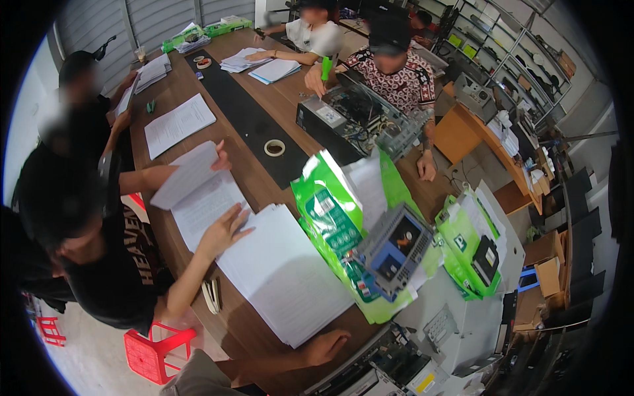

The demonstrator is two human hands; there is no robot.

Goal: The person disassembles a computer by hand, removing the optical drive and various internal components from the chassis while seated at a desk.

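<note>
We are resting our left hand [328,346] open-fingered on the wooden table [264,105], touching the paper stack [284,274] at its twelve o'clock; our right hand is lying out of view.

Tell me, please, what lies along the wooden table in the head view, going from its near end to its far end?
A hand on the table edge → white paper stack → green box → roll of tape → open computer case → green-handled screwdriver → green packages at the far end.
</note>
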